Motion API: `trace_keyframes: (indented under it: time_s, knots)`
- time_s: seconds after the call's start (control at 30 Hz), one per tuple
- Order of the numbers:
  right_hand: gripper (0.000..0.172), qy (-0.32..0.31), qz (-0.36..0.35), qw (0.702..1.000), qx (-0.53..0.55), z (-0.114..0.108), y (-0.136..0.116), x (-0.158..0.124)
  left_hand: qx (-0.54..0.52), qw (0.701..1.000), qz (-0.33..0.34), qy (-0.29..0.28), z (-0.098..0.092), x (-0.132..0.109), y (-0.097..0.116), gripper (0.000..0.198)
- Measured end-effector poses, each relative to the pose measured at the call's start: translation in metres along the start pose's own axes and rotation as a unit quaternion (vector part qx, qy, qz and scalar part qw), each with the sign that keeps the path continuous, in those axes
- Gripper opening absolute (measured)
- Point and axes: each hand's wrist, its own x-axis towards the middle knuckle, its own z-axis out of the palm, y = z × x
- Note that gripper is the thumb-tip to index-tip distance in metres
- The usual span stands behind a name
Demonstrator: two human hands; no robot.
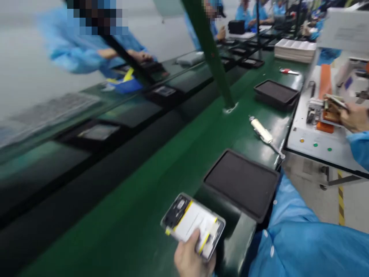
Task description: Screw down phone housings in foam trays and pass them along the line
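Observation:
My left hand (191,254) grips an opened smartphone (194,225) near the front of the green bench, thumb across its lower part. The phone lies inner side up, with a white battery, yellow strips and a black camera area showing. Far to the right, my right hand (357,117) closes on something at a metal fixture (315,109) on the white side table. That piece is blurred, brownish and thin-edged, partly covered by the fingers. A black tray (242,182) sits just beyond the phone.
The green bench (184,154) also bears a cream electric screwdriver (262,130), stacked black trays (276,92), a red-handled tool (289,71) and a green post (213,61). A dark conveyor (86,173) carries trays with phones. Co-workers in blue sit opposite.

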Motion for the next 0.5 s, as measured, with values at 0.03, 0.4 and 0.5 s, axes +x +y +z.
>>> trace_keyframes:
  time_s: [0.03, 0.4, 0.5]
  knots:
    - [0.034, 0.060, -0.008, 0.998, 0.029, 0.000, -0.003, -0.006, -0.030, 0.998, -0.042, 0.023, 0.005, -0.003, 0.003, 0.027]
    - [0.047, 0.058, -0.566, 0.720, 0.397, 0.014, -0.224, -0.175, -0.166, 0.977, -0.095, 0.097, 0.017, -0.014, 0.018, 0.029]
    - [0.035, -0.027, -0.579, 0.728, 0.366, 0.020, -0.249, -0.193, -0.168, 0.977, -0.077, 0.110, 0.013, -0.019, 0.021, 0.030]
